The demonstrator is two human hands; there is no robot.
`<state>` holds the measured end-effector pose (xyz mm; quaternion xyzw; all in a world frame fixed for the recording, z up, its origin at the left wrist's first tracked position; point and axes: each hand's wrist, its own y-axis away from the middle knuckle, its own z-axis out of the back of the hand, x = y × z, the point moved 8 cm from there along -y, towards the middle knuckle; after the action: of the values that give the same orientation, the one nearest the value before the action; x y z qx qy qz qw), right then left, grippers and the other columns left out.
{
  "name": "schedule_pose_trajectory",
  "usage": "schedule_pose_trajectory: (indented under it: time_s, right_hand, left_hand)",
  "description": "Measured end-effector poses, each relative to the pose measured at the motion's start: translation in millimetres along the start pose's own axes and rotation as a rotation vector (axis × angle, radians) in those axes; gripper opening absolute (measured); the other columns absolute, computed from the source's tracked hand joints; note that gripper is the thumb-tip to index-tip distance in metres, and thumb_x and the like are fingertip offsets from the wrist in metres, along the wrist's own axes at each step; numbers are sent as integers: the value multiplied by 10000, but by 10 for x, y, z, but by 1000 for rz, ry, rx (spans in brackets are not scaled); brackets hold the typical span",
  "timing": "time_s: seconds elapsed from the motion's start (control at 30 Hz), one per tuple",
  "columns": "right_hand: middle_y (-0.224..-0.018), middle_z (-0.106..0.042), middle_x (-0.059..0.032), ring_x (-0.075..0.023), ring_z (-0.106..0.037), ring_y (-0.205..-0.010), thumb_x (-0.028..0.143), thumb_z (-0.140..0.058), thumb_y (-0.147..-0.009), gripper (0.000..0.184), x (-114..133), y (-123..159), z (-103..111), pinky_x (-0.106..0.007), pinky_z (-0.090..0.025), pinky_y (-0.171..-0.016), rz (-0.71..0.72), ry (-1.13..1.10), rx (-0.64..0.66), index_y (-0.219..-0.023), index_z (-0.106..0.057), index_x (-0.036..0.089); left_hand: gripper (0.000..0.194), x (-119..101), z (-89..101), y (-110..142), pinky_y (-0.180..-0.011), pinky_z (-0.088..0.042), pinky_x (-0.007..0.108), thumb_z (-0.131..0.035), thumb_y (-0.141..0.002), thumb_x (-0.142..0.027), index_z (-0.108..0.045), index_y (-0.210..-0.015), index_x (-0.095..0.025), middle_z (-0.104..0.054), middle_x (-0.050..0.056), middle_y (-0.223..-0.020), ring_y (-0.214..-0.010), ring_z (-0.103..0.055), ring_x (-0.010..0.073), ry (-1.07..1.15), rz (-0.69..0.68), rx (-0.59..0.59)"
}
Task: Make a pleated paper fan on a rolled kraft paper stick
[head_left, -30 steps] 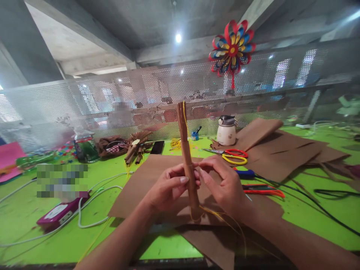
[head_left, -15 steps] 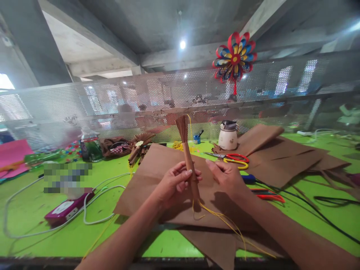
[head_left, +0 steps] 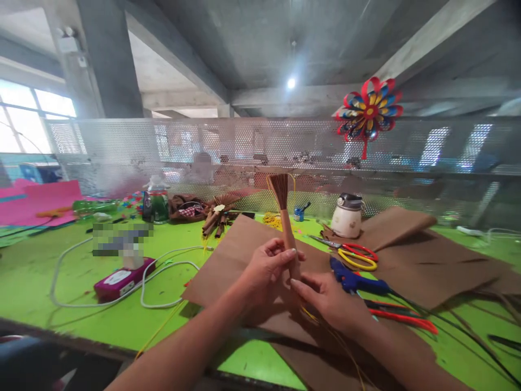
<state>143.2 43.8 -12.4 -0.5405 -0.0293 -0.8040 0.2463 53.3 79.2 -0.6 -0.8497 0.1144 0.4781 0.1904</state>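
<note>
Upright over the bench stands a brown pleated paper fan [head_left: 280,190], its folds gathered above a rolled paper handle. My left hand [head_left: 271,266] is closed round the middle of the handle, thumb in front. My right hand [head_left: 325,296] pinches the handle's lower end, which its fingers partly hide. Yellow string [head_left: 309,315] trails from the bottom, and a loop of it shows beside the pleats. Below lie large brown paper sheets [head_left: 228,255].
To the right are scissors [head_left: 358,256] with red and yellow handles, a blue glue gun [head_left: 354,278] with a cord, and red-handled pliers [head_left: 407,315]. A lidded flask [head_left: 347,217] stands behind. A purple power strip [head_left: 122,282] and white cable [head_left: 163,301] lie left.
My right hand has come in from the right and down onto the handle's lower end. My left hand keeps its hold. The camera view has turned left.
</note>
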Motion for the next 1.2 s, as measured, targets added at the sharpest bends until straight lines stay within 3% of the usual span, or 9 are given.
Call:
schedule_pose_trajectory:
  time_s: [0.2, 0.37, 0.53, 0.7, 0.87, 1.07, 1.2]
  right_hand:
    - [-526, -454, 41, -78, -374, -466, 577, -572, -750, 453, -178, -23, 6, -204, -274, -443, -102, -110, -23, -668, -577, 132]
    - [-486, -445, 39, -88, -376, -452, 508, -630, -695, 388, -152, -15, 75, -219, -277, -436, -122, -97, -135, -584, -553, 145]
    - [-549, -545, 11, -123, -466, -500, 379, -608, -727, 240, 69, 40, 141, -237, -345, -471, -68, 12, -214, -663, -634, 150]
    - [-440, -504, 22, -136, -456, -422, 293, -584, -776, 209, 247, 121, 197, -249, -336, -437, 1, 247, -302, -603, -625, 183]
    - [-644, -657, -14, -164, -573, -562, 264, -600, -786, 108, 137, 124, 245, -251, -397, -526, 178, 292, -453, -734, -654, 187]
    - [-678, -621, -26, -166, -544, -618, 263, -598, -804, 127, 90, 164, 273, -269, -362, -577, 300, 470, -586, -718, -569, 174]
    - [-676, -600, -25, -168, -529, -625, 241, -588, -814, 135, 140, 196, 267, -274, -343, -579, 313, 533, -596, -708, -535, 177]
  left_hand:
    - [334, -40, -95, 35, -779, -496, 334, -732, -726, -277, -526, -955, -149, -698, 114, -902, -810, -663, 188, -30, -35, 69]
    - [317, -45, -124, 42, -829, -495, 381, -698, -761, -281, -536, -994, -140, -691, 133, -950, -872, -665, 218, -46, -54, 117]
    - [249, -49, -161, 45, -805, -495, 340, -647, -807, -258, -596, -998, -108, -691, 136, -926, -826, -662, 193, -73, -68, 174]
    - [254, -54, -186, 61, -880, -468, 385, -644, -807, -231, -628, -1033, -115, -691, 127, -934, -905, -650, 217, -44, -55, 209]
    - [277, -88, -194, 66, -949, -422, 449, -617, -825, -232, -621, -1084, -135, -680, 136, -1007, -1006, -621, 256, -28, -48, 241]
    - [294, -72, -152, 28, -881, -463, 431, -597, -838, -238, -598, -1109, -123, -678, 153, -1016, -936, -643, 251, -65, -19, 195]
    - [230, -69, -143, 11, -860, -478, 399, -580, -852, -233, -620, -1038, -105, -685, 151, -988, -903, -653, 235, -77, -28, 158]
